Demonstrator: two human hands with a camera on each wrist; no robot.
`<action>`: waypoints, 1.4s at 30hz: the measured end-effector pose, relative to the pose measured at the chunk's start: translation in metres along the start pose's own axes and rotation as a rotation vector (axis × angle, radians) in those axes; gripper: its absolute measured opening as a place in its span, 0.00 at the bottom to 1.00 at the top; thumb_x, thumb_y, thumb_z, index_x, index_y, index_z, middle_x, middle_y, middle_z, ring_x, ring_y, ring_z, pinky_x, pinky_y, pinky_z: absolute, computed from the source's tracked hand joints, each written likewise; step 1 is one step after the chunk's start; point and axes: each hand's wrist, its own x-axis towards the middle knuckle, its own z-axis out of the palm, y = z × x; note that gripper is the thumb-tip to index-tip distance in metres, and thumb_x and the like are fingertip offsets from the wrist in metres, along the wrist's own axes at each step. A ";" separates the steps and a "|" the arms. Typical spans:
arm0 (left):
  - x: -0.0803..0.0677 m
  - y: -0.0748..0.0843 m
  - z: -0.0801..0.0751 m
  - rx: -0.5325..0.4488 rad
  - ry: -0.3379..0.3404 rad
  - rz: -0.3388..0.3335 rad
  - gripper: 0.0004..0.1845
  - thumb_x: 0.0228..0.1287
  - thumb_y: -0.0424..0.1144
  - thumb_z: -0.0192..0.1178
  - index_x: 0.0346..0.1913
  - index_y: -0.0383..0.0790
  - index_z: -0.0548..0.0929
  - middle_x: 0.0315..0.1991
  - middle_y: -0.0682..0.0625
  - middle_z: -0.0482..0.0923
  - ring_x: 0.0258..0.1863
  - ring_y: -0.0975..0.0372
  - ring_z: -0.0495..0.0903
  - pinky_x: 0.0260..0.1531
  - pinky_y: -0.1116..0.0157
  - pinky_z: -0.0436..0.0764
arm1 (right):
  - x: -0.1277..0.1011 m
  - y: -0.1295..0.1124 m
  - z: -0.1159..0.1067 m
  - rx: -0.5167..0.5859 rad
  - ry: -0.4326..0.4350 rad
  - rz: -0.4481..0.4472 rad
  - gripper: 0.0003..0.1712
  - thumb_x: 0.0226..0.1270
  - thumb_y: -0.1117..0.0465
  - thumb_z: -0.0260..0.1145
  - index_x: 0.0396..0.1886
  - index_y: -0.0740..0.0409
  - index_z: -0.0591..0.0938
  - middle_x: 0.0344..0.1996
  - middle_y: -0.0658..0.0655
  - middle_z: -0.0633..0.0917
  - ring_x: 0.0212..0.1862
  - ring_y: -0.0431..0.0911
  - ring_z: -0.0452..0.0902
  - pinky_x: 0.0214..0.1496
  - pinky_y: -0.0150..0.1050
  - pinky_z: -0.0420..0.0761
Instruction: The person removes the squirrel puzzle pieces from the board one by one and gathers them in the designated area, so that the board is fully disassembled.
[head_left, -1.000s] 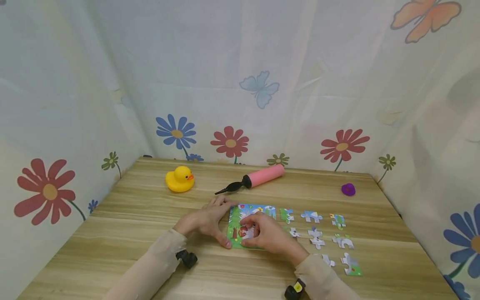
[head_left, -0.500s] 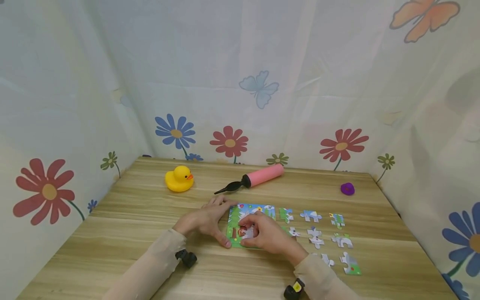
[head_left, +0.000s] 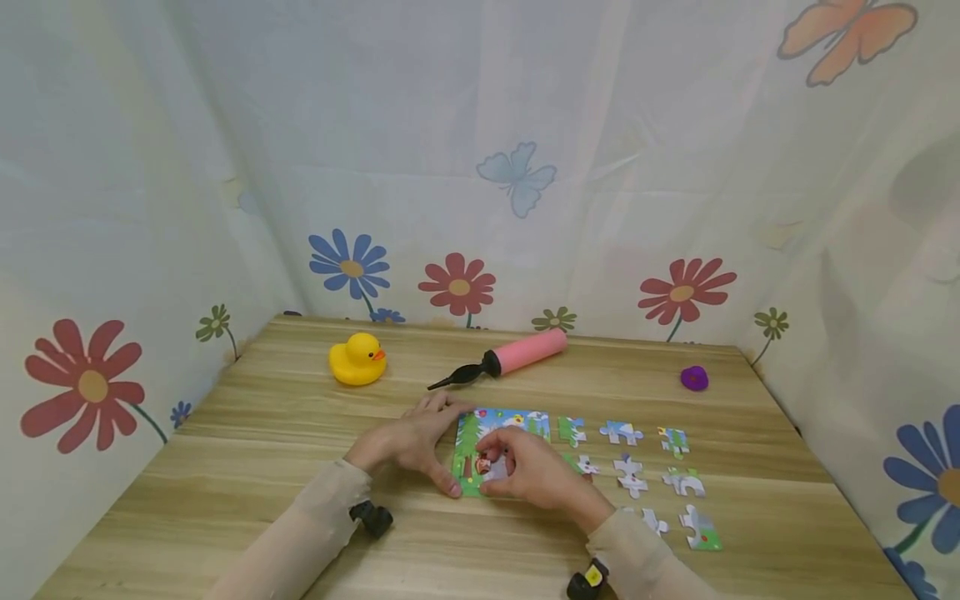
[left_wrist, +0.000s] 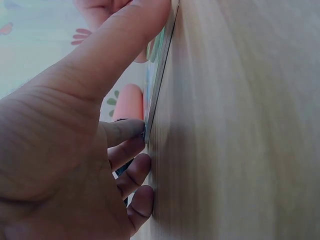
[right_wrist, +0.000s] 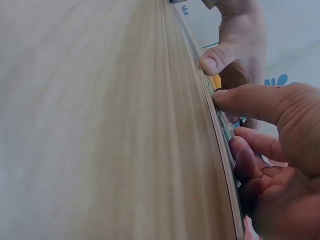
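While left hand (head_left: 408, 440) braces puzzle board (head_left: 501, 427), right hand (head_left: 534, 471) fingertips press piece (head_left: 491, 469).

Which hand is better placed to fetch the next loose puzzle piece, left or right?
Probably the right hand. It rests on the puzzle board beside the loose pieces, which all lie to its right. The left hand braces the board's left edge, on the far side from them.

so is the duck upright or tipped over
Upright. The duck sits on its base on the table, head on top and orange beak pointing right, far from both hands.
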 end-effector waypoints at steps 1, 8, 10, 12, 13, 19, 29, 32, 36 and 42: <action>0.000 0.000 0.000 -0.002 0.002 0.001 0.67 0.46 0.62 0.91 0.88 0.50 0.64 0.75 0.47 0.63 0.76 0.47 0.62 0.76 0.40 0.70 | 0.000 0.000 0.000 -0.003 0.001 -0.001 0.27 0.64 0.58 0.87 0.60 0.57 0.87 0.45 0.51 0.85 0.38 0.44 0.77 0.38 0.33 0.77; 0.001 0.000 0.000 0.005 0.004 0.005 0.67 0.46 0.62 0.91 0.88 0.51 0.64 0.75 0.48 0.63 0.75 0.48 0.62 0.75 0.40 0.71 | 0.002 -0.001 0.000 -0.020 0.000 -0.003 0.29 0.63 0.58 0.88 0.61 0.60 0.88 0.44 0.50 0.85 0.38 0.46 0.77 0.38 0.34 0.76; 0.002 0.000 0.000 0.006 0.004 0.005 0.68 0.45 0.62 0.91 0.87 0.51 0.65 0.76 0.47 0.63 0.76 0.47 0.62 0.75 0.40 0.71 | 0.002 -0.001 0.000 -0.021 -0.004 0.000 0.29 0.63 0.58 0.88 0.61 0.60 0.88 0.44 0.50 0.85 0.38 0.45 0.77 0.38 0.34 0.76; 0.002 -0.001 0.001 0.005 0.003 0.002 0.68 0.45 0.63 0.91 0.87 0.50 0.65 0.76 0.47 0.62 0.76 0.47 0.61 0.75 0.40 0.71 | 0.001 0.000 0.000 -0.017 -0.007 0.001 0.29 0.63 0.58 0.88 0.61 0.60 0.88 0.44 0.50 0.85 0.38 0.45 0.76 0.38 0.34 0.76; 0.002 -0.001 0.001 0.003 0.002 -0.001 0.68 0.45 0.63 0.91 0.87 0.50 0.65 0.76 0.47 0.62 0.76 0.46 0.61 0.75 0.39 0.71 | 0.001 0.000 0.000 -0.016 -0.008 0.002 0.29 0.63 0.58 0.87 0.61 0.60 0.88 0.44 0.50 0.85 0.38 0.44 0.76 0.37 0.34 0.76; 0.002 -0.002 0.002 -0.007 0.000 -0.007 0.68 0.45 0.64 0.91 0.88 0.51 0.64 0.76 0.47 0.62 0.77 0.47 0.61 0.76 0.40 0.71 | 0.002 0.001 -0.001 -0.012 -0.009 0.005 0.30 0.64 0.60 0.86 0.64 0.62 0.87 0.45 0.51 0.85 0.36 0.41 0.76 0.37 0.34 0.76; 0.002 -0.003 0.002 0.000 0.000 0.022 0.70 0.45 0.63 0.91 0.89 0.49 0.62 0.80 0.44 0.60 0.79 0.44 0.59 0.79 0.37 0.66 | 0.000 0.001 -0.005 0.033 -0.008 0.018 0.32 0.64 0.61 0.85 0.66 0.64 0.86 0.43 0.52 0.85 0.33 0.39 0.77 0.36 0.32 0.78; 0.002 -0.004 0.002 0.000 -0.002 0.025 0.70 0.45 0.63 0.91 0.89 0.49 0.62 0.80 0.44 0.60 0.79 0.44 0.59 0.79 0.37 0.65 | -0.001 0.002 -0.006 0.044 -0.009 0.013 0.32 0.65 0.61 0.85 0.67 0.64 0.86 0.43 0.52 0.85 0.34 0.39 0.78 0.38 0.33 0.80; 0.001 -0.005 0.002 0.003 0.000 0.025 0.71 0.44 0.63 0.91 0.89 0.48 0.62 0.80 0.43 0.60 0.79 0.44 0.59 0.79 0.37 0.65 | -0.001 0.003 -0.014 0.084 -0.013 0.025 0.32 0.68 0.61 0.84 0.69 0.64 0.85 0.43 0.54 0.86 0.36 0.40 0.80 0.38 0.33 0.81; 0.002 -0.003 0.001 0.002 0.003 0.013 0.71 0.43 0.63 0.92 0.89 0.50 0.62 0.80 0.44 0.60 0.78 0.46 0.60 0.79 0.38 0.66 | -0.008 0.000 -0.049 0.097 0.074 0.032 0.31 0.72 0.61 0.81 0.72 0.62 0.84 0.47 0.59 0.86 0.37 0.43 0.78 0.33 0.33 0.79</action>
